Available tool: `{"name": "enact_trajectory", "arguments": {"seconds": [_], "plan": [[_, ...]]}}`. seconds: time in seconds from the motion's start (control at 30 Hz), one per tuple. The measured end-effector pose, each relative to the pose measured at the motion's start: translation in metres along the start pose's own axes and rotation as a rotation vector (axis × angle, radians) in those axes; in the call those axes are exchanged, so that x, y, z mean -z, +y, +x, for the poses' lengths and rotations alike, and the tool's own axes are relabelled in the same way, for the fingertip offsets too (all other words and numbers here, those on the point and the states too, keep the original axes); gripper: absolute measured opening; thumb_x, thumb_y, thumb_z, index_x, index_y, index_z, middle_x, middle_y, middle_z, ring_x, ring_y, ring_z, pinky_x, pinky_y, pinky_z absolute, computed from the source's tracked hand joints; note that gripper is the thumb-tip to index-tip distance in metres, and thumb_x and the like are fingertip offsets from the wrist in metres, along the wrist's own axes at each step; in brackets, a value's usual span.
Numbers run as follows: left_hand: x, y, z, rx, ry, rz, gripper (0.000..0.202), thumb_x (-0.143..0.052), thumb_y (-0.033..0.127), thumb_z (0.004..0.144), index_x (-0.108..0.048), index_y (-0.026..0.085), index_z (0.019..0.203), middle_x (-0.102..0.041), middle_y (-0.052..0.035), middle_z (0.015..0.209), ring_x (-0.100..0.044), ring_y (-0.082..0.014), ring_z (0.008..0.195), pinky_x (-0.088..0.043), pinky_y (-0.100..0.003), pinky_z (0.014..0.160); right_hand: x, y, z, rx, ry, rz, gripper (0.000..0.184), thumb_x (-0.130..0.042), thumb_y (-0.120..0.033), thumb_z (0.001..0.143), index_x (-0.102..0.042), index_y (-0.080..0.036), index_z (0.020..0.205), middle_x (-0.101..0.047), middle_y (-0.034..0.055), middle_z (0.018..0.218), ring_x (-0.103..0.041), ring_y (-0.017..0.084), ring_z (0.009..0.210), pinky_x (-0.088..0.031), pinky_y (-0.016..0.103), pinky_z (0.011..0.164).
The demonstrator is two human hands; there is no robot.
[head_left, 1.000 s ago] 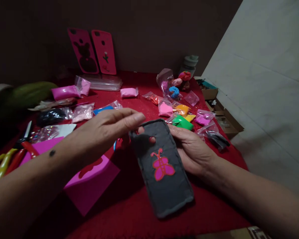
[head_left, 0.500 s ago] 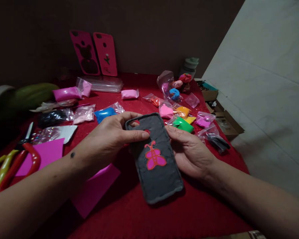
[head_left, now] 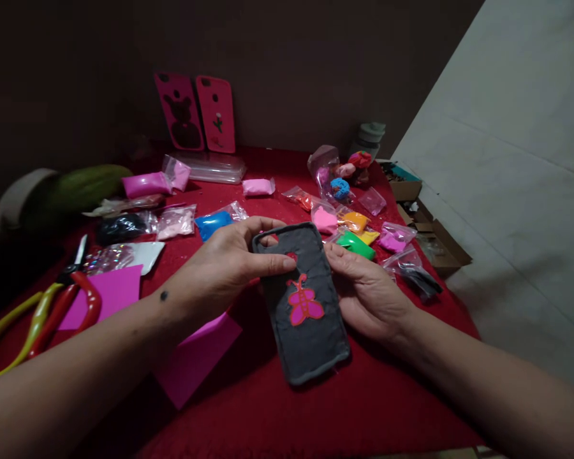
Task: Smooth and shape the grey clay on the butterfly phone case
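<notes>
Above the red bench [head_left: 277,408], a grey phone case [head_left: 310,344] sits between both hands, its long axis running away from the person, far end leaning left. The left hand [head_left: 229,264] has its fingers [head_left: 253,224] pinching the far corner; the right hand [head_left: 370,293] cups the right edge from beneath, equally near.

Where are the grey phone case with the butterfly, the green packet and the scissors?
Grey phone case with pink butterfly [head_left: 313,347]: head view, bare lower half.
Green clay packet [head_left: 356,244]: head view, its middle.
Red-and-yellow-handled scissors [head_left: 67,276]: head view, the pivot.
</notes>
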State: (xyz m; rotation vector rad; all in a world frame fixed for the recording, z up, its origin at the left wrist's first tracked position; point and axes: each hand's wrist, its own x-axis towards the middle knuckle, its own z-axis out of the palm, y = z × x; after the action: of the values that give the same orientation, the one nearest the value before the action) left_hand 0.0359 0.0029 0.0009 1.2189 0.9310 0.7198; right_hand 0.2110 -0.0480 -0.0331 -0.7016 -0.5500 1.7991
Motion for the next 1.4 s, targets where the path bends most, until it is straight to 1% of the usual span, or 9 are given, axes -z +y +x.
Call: {"name": "enact_trajectory", "arguments": {"seconds": [0.17,0.37,0.53,0.63,0.77,1.0,1.2,1.3,1.4], "plan": [[-0.001,0.000,-0.002,-0.036,-0.006,0.013,0.044,-0.080,0.017,0.064,-0.060,0.017,0.104,-0.068,-0.0013,0.083,-0.067,-0.0164,0.074,-0.053,-0.026,0.066,0.001,0.000,0.001,0.021,0.015,-0.021,0.014,-0.057,-0.016,0.086,-0.060,-0.017,0.072,-0.059,-0.0005,0.070,-0.057,0.013,0.068,-0.048,0.031,0.077],[0.001,0.000,0.002,-0.087,-0.037,-0.130,0.053,-0.080,0.013,0.066,-0.058,0.022,0.113,-0.070,0.0013,0.085,-0.066,-0.0120,0.074,-0.054,-0.023,0.069,0.002,-0.001,0.001,0.008,0.022,-0.045,0.005,-0.065,-0.020,0.081,-0.064,-0.015,0.081,-0.063,0.0018,0.079,-0.060,0.015,0.078,-0.047,0.031,0.081],[0.009,0.000,0.003,-0.110,0.006,-0.079,0.037,-0.079,0.025,0.071,-0.066,0.023,0.106,-0.071,-0.0003,0.093,-0.065,-0.0119,0.080,-0.051,-0.022,0.072,-0.001,0.000,0.000,-0.001,0.036,-0.032,0.011,-0.069,-0.019,0.078,-0.065,-0.016,0.087,-0.063,0.0004,0.080,-0.056,0.011,0.070,-0.046,0.025,0.072],[0.013,-0.001,0.003,-0.142,0.048,-0.030,0.023,-0.075,0.031,0.076,-0.071,0.022,0.098,-0.072,-0.0011,0.094,-0.065,-0.0121,0.083,-0.049,-0.023,0.076,-0.002,-0.001,0.000,-0.016,0.028,-0.022,0.006,-0.068,-0.018,0.079,-0.064,-0.017,0.083,-0.061,-0.0015,0.075,-0.054,0.010,0.065,-0.045,0.024,0.069],[0.012,-0.001,0.004,-0.168,0.104,0.056,0.018,-0.074,0.031,0.076,-0.073,0.021,0.092,-0.072,-0.0007,0.088,-0.063,-0.0133,0.079,-0.048,-0.025,0.075,-0.003,-0.001,-0.002,-0.028,0.037,-0.031,0.008,-0.069,-0.019,0.078,-0.061,-0.016,0.077,-0.061,-0.0003,0.073,-0.057,0.012,0.069,-0.046,0.025,0.070],[0.009,0.003,0.002,-0.190,0.187,0.170,0.006,-0.071,0.025,0.076,-0.071,0.020,0.079,-0.069,0.0031,0.072,-0.059,-0.0097,0.067,-0.044,-0.020,0.062,-0.003,0.002,-0.004,-0.064,0.033,-0.052,0.010,-0.069,-0.020,0.078,-0.062,-0.013,0.079,-0.065,0.0025,0.076,-0.058,0.011,0.068,-0.045,0.022,0.068],[0.008,0.003,0.001,-0.179,0.163,0.192,0.005,-0.069,0.024,0.078,-0.070,0.019,0.077,-0.068,0.0031,0.070,-0.059,-0.0093,0.065,-0.044,-0.019,0.060,-0.003,0.001,-0.003,-0.078,0.035,-0.055,0.012,-0.072,-0.021,0.076,-0.063,-0.014,0.081,-0.066,0.0025,0.078,-0.060,0.012,0.070,-0.046,0.023,0.069],[0.008,0.003,0.000,-0.112,0.125,0.093,0.011,-0.071,0.028,0.077,-0.071,0.022,0.086,-0.071,0.0021,0.074,-0.064,-0.0120,0.068,-0.048,-0.022,0.065,-0.003,0.000,-0.004,-0.096,0.039,-0.062,0.011,-0.071,-0.022,0.076,-0.063,-0.015,0.080,-0.066,0.0030,0.080,-0.060,0.013,0.072,-0.046,0.024,0.070],[0.006,0.003,-0.001,-0.061,0.070,0.042,0.017,-0.072,0.032,0.077,-0.072,0.022,0.091,-0.073,-0.0001,0.080,-0.066,-0.0143,0.070,-0.051,-0.024,0.066,-0.003,0.000,-0.004,-0.112,0.026,-0.056,0.011,-0.071,-0.022,0.076,-0.063,-0.016,0.081,-0.060,-0.0002,0.071,-0.055,0.011,0.064,-0.045,0.024,0.068]]}}
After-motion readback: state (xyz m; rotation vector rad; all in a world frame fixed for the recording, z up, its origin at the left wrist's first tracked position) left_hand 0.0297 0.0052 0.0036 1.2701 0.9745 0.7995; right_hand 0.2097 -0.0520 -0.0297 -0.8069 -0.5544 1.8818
